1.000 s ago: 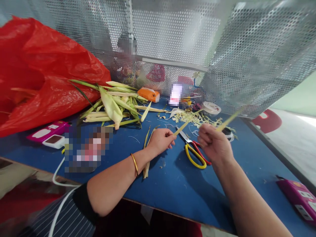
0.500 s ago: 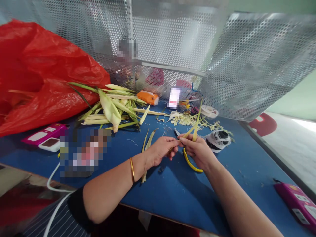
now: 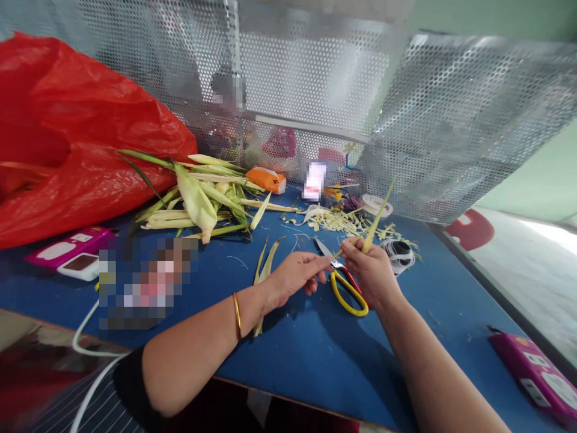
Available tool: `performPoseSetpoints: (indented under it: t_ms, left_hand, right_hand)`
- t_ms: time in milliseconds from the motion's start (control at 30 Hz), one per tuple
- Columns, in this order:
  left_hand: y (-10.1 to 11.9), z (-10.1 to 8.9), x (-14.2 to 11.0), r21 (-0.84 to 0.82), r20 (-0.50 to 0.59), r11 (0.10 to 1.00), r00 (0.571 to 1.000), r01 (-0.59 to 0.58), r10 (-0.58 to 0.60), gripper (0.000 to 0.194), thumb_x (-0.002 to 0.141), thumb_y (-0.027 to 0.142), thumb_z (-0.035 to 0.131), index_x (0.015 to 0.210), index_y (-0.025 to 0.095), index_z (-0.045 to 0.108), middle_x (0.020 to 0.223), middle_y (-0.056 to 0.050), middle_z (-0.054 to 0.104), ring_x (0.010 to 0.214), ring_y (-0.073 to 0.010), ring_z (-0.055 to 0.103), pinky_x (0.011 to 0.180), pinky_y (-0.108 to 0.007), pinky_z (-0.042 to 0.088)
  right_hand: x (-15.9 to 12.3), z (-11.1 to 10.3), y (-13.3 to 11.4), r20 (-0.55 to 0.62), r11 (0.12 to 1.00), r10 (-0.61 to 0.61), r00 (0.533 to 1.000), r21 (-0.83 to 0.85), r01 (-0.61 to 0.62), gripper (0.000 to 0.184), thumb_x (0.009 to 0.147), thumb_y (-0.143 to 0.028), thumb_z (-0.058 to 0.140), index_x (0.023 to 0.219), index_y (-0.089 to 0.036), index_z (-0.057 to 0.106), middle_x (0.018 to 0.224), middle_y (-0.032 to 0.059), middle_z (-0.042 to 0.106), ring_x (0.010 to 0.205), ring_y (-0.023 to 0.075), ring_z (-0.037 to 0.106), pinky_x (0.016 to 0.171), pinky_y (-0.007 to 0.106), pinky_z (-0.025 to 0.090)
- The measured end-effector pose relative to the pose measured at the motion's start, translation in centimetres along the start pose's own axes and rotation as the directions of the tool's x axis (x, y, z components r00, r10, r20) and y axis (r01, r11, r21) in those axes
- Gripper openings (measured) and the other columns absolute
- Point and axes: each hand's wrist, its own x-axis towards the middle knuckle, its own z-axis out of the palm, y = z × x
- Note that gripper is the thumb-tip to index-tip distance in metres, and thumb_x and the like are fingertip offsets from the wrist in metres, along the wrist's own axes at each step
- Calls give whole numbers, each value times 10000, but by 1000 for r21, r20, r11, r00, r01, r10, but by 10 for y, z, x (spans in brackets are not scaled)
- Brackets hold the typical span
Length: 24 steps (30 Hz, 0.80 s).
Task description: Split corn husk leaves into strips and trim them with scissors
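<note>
My left hand [image 3: 294, 278] and my right hand [image 3: 372, 270] meet over the blue table [image 3: 315, 355], both pinched on a thin yellow-green leaf strip [image 3: 375, 224]. The strip rises up and to the right from my right fingers. Its lower end runs across to my left fingertips. Under my hands lie scissors [image 3: 346, 286] with yellow and red handles. A gold bangle sits on my left wrist.
A pile of green leaves [image 3: 202, 195] lies at the back left beside a big red plastic bag [image 3: 76, 138]. Cut leaf scraps [image 3: 342, 221], tape rolls [image 3: 398, 254], an orange box [image 3: 267, 178] and pink power strips [image 3: 536, 374] lie around. Perforated metal screens stand behind.
My hands were apart, each holding a strip end. They came together above the scissors, and the strip now stands more upright from my right hand.
</note>
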Motion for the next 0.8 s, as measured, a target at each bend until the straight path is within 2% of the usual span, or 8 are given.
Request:
performPoseSetpoints:
  t_ms: [100, 300, 400, 533, 600, 800]
  left_hand:
    - [1, 0, -1, 59, -29, 998, 999, -23, 25, 307, 785, 445, 660, 787, 138, 669, 624, 20, 590, 443, -49, 446, 437, -200, 342]
    - [2, -2, -2, -81, -4, 995, 998, 63, -64, 246, 764, 368, 675, 782, 126, 710, 664, -15, 650, 473, -43, 452, 447, -185, 313]
    - [2, 0, -2, -55, -90, 997, 994, 51, -56, 233, 774, 361, 671, 751, 133, 712, 650, -19, 658, 474, -48, 457, 439, -186, 289]
    - [3, 3, -2, 25, -181, 1000, 983, -3, 7, 242, 783, 346, 671, 660, 139, 687, 631, -13, 656, 459, -53, 458, 435, -197, 286]
    - [4, 5, -3, 67, -173, 998, 984, -19, 31, 232, 792, 320, 657, 644, 142, 678, 635, -13, 658, 460, -58, 467, 435, -198, 308]
    - [3, 5, -3, 157, -105, 987, 993, -30, 47, 187, 827, 208, 551, 698, 149, 674, 627, -10, 655, 433, -62, 477, 422, -194, 356]
  right_hand:
    - [-2, 2, 2, 16, 1000, -8, 1000, -27, 9, 373, 593, -434, 853, 684, -165, 611, 530, -54, 486, 411, 36, 301, 384, 202, 185]
    - [-2, 4, 6, 7, 999, -26, 1000, 43, 25, 376, 590, -434, 855, 719, -168, 623, 543, -53, 504, 406, 33, 298, 392, 203, 162]
    - [-4, 7, 6, 18, 1000, 6, 1000, 7, -6, 354, 606, -437, 842, 728, -165, 651, 513, -61, 478, 399, 35, 270, 393, 209, 156]
    - [-9, 13, 10, 58, 987, 41, 997, -161, -31, 340, 559, -420, 861, 661, -158, 668, 528, -26, 543, 438, 67, 359, 411, 223, 226]
    - [-9, 13, 12, 46, 987, 43, 998, -159, -35, 350, 559, -443, 854, 661, -161, 672, 519, -22, 551, 438, 76, 376, 412, 225, 233]
    - [-4, 8, 12, -9, 999, 37, 999, -22, -37, 373, 579, -465, 845, 679, -147, 679, 520, -33, 528, 384, 34, 298, 370, 205, 162]
